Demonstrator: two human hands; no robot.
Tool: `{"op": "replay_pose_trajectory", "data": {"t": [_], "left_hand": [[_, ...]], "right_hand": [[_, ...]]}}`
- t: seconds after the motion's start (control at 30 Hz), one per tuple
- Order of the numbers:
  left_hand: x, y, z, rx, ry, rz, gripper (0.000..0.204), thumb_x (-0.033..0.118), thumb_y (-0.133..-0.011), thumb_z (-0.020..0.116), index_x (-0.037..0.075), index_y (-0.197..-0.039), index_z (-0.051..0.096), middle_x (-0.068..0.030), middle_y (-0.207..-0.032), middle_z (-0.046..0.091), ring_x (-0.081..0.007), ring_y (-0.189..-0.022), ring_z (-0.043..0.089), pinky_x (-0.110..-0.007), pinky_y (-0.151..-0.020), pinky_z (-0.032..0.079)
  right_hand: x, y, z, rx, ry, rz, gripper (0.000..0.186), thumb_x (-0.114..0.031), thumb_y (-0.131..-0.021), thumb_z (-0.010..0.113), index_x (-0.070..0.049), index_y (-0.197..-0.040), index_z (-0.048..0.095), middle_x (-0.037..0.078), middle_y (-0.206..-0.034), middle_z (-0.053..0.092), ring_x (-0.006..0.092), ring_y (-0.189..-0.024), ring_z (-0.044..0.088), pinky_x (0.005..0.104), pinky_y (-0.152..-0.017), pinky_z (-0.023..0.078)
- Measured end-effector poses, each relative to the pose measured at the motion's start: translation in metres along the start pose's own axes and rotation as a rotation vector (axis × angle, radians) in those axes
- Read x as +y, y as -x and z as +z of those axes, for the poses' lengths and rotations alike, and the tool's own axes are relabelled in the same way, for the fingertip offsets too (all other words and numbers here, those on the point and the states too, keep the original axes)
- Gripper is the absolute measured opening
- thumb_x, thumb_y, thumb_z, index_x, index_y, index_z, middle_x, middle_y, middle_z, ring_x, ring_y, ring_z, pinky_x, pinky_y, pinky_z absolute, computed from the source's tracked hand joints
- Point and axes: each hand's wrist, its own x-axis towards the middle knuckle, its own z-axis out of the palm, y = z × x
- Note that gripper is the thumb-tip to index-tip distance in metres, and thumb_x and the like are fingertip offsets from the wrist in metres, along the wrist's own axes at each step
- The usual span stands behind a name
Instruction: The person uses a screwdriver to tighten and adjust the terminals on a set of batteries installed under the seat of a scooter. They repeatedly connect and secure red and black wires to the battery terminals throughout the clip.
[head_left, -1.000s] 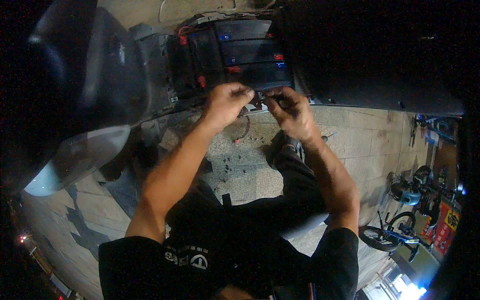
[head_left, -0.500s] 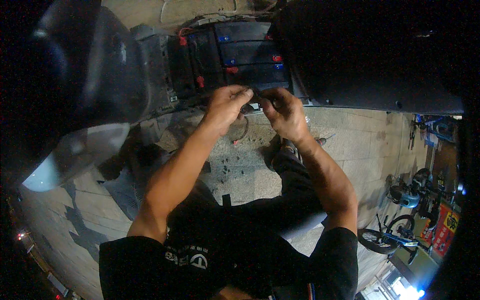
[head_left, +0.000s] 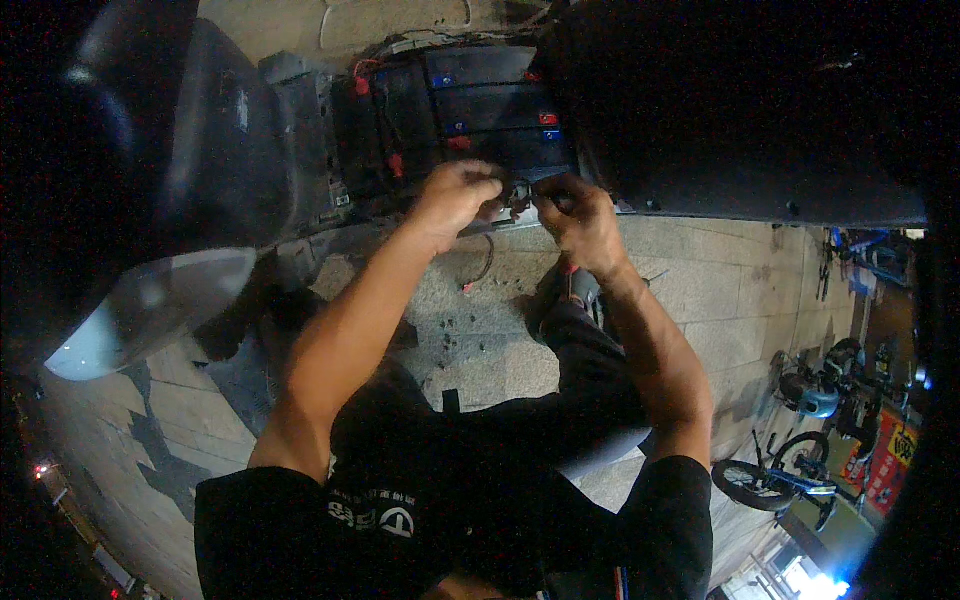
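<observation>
My left hand (head_left: 460,203) and my right hand (head_left: 582,222) are held close together, a short gap apart, over the near edge of an open compartment. Both hands are closed, with thumbs and fingers pinched. A small dark, cable-like piece (head_left: 520,195) shows between the fingertips; its kind is too dim to tell. Beyond the hands sit several black batteries (head_left: 490,103) with blue and red terminals. Red terminal covers (head_left: 396,164) lie on their left part. Below my left wrist hangs a thin wire (head_left: 487,262) with a reddish end.
The dark seat-like body (head_left: 235,130) of a vehicle rises at left, above a pale curved panel (head_left: 160,310). A large black panel (head_left: 750,130) stands at right. Small dark bits (head_left: 450,340) lie on the paved floor (head_left: 690,270). A bicycle (head_left: 780,475) stands far right.
My hands have drawn slightly apart, the right one shifting a little right and down. More of the dark piece shows between them.
</observation>
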Motion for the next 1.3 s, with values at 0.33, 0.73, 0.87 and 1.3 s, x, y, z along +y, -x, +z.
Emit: {"op": "replay_pose_trajectory", "data": {"t": [0.33, 0.73, 0.87, 1.3], "left_hand": [[-0.014, -0.020, 0.008, 0.155, -0.191, 0.129, 0.029, 0.017, -0.085, 0.071, 0.004, -0.111, 0.064, -0.0066, -0.090, 0.067, -0.0153, -0.075, 0.061, -0.031, -0.062, 0.049], [-0.022, -0.013, 0.014, 0.111, 0.093, 0.128, 0.019, 0.014, -0.086, 0.068, 0.005, -0.102, 0.068, -0.0056, -0.092, 0.068, -0.0162, -0.078, 0.061, -0.031, -0.067, 0.049], [-0.020, -0.007, 0.018, 0.158, 0.049, 0.125, 0.019, 0.015, -0.086, 0.068, 0.004, -0.101, 0.068, -0.0049, -0.091, 0.068, -0.0158, -0.077, 0.061, -0.030, -0.067, 0.048], [-0.021, 0.001, 0.032, 0.157, 0.085, 0.357, 0.016, 0.009, -0.092, 0.061, 0.000, -0.105, 0.064, -0.0043, -0.088, 0.066, -0.0126, -0.081, 0.062, -0.027, -0.073, 0.050]], "right_hand": [[-0.006, -0.004, -0.010, 0.027, 0.143, -0.071, 0.021, -0.011, -0.085, 0.064, 0.002, -0.102, 0.068, 0.015, -0.092, 0.070, 0.0200, -0.084, 0.067, 0.0298, -0.077, 0.052], [0.005, -0.006, 0.004, 0.075, 0.265, -0.115, 0.021, -0.015, -0.082, 0.067, -0.001, -0.097, 0.067, 0.018, -0.089, 0.070, 0.0303, -0.081, 0.069, 0.0371, -0.073, 0.055], [0.005, -0.008, 0.006, 0.013, 0.372, -0.132, 0.023, -0.014, -0.082, 0.069, 0.000, -0.100, 0.067, 0.020, -0.092, 0.070, 0.0297, -0.080, 0.070, 0.0359, -0.072, 0.055], [-0.002, -0.015, 0.006, 0.087, 0.184, -0.059, 0.022, -0.018, -0.083, 0.070, 0.000, -0.096, 0.068, 0.016, -0.085, 0.070, 0.0223, -0.070, 0.066, 0.0329, -0.064, 0.052]]}}
